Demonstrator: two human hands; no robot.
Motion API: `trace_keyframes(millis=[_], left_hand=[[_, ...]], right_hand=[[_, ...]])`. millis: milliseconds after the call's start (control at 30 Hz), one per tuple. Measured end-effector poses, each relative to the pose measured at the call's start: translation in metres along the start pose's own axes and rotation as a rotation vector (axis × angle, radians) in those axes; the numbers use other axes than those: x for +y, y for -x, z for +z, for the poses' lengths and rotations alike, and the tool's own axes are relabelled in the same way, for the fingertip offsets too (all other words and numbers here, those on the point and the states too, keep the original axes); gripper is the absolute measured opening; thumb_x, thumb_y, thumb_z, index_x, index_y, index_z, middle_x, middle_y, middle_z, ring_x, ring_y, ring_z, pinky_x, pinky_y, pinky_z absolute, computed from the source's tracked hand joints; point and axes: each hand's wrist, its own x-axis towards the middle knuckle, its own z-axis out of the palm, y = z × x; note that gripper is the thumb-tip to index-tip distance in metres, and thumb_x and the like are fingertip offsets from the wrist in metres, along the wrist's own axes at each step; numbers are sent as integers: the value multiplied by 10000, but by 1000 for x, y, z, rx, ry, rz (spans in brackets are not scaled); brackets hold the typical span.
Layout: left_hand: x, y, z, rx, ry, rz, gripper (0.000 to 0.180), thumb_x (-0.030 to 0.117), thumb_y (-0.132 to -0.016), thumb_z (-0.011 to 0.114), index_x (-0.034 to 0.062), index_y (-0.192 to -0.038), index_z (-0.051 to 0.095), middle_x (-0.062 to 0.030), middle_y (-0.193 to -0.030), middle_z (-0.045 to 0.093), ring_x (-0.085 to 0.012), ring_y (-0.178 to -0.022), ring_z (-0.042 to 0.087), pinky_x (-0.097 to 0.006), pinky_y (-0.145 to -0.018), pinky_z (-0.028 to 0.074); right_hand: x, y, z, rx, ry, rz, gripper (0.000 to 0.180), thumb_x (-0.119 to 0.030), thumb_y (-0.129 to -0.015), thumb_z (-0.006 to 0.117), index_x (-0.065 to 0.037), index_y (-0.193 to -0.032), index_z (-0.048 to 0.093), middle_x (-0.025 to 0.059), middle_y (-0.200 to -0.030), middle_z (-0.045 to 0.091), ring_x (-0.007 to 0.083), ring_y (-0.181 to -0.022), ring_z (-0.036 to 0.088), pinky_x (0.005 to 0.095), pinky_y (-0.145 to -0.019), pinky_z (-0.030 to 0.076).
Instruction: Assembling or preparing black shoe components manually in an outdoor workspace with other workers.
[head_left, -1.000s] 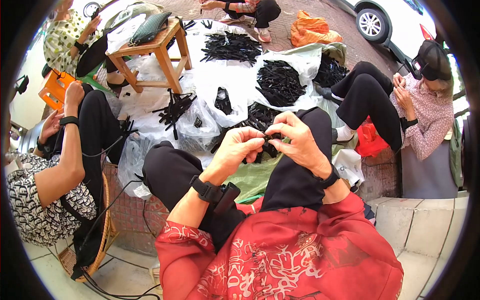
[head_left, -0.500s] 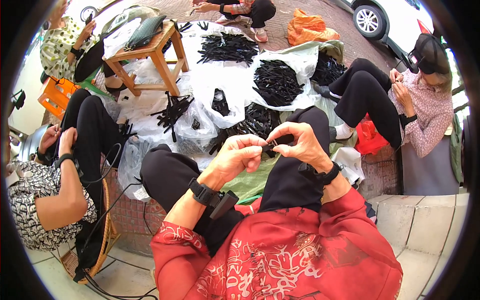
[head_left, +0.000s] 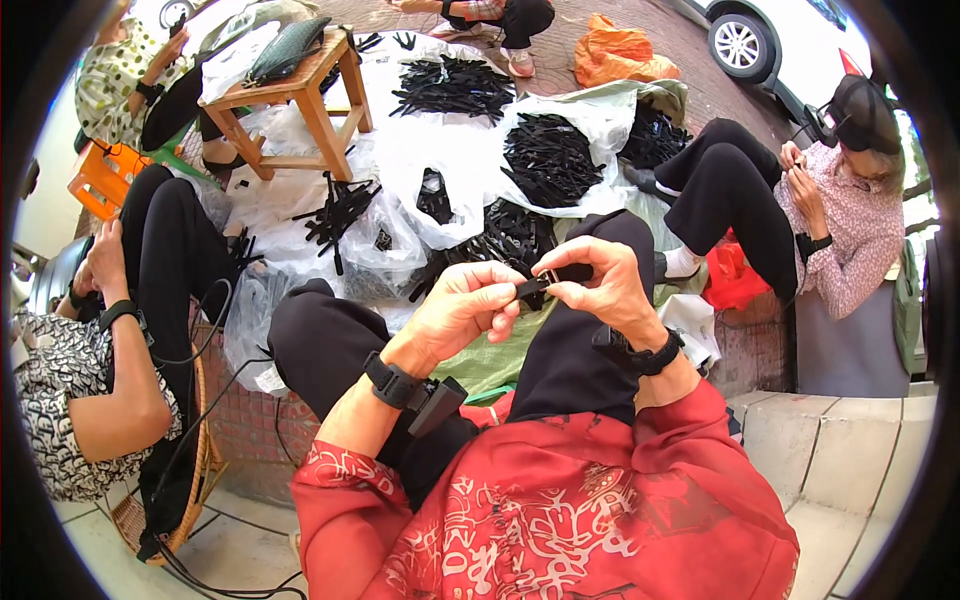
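Above my knees, my left hand [head_left: 462,308] pinches a short black strap [head_left: 530,288] between thumb and fingertips. My right hand [head_left: 608,288] meets it from the other side, thumb and forefinger closed on a small metal buckle [head_left: 547,277] at the strap's end. How the strap runs through the buckle is too small to tell. Beyond my hands, a heap of similar black straps [head_left: 510,238] lies on plastic, partly hidden by my fingers.
More black straps lie in piles [head_left: 455,88] and in a white plastic bag [head_left: 550,160]. A wooden stool [head_left: 300,95] bearing a dark bag stands far left. People with similar small work sit left, right and ahead. Black cables [head_left: 205,400] hang at my left; stone steps [head_left: 780,440] rise right.
Between my fingertips the strap and buckle have turned slightly, and more of the strap shows beside my left thumb. Both hands keep their pinch. The whole view has shifted slightly.
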Motion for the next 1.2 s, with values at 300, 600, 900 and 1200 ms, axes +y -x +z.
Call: trace_keyframes(millis=[300, 600, 900, 1200], left_hand=[[5, 5, 2, 56, -121, 24, 127, 92, -800, 547, 19, -904, 537, -40, -641, 532, -90, -496, 462, -211, -450, 369], [8, -1, 6, 204, -536, 91, 113, 77, -752, 615, 16, -842, 585, 17, -640, 526, -35, -486, 424, -170, -438, 333], [2, 2, 0, -12, -22, 60, 128, 34, -760, 589, 13, -886, 591, -35, -614, 510, -88, -495, 435, -221, -430, 371], [2, 3, 1, -85, 86, 48, 131, 21, -756, 587, 23, -887, 593, -36, -592, 478, -104, -506, 429, -247, -429, 391]], right_hand=[[0, -5, 2, -60, 285, -372, 218, 4, -641, 637, -10, -856, 597, 64, -790, 604, 139, -698, 575, 243, -627, 460], [0, -10, 9, -60, 470, -462, 239, 18, -611, 620, -45, -840, 602, 77, -797, 589, 211, -733, 581, 275, -649, 471], [0, -14, 1, -128, 246, -410, 245, 31, -591, 623, -14, -832, 601, 88, -791, 592, 172, -738, 577, 251, -672, 461], [-1, -10, 6, -119, 39, -229, 210, 20, -619, 618, 5, -829, 609, 79, -809, 614, 125, -756, 572, 236, -689, 447]])
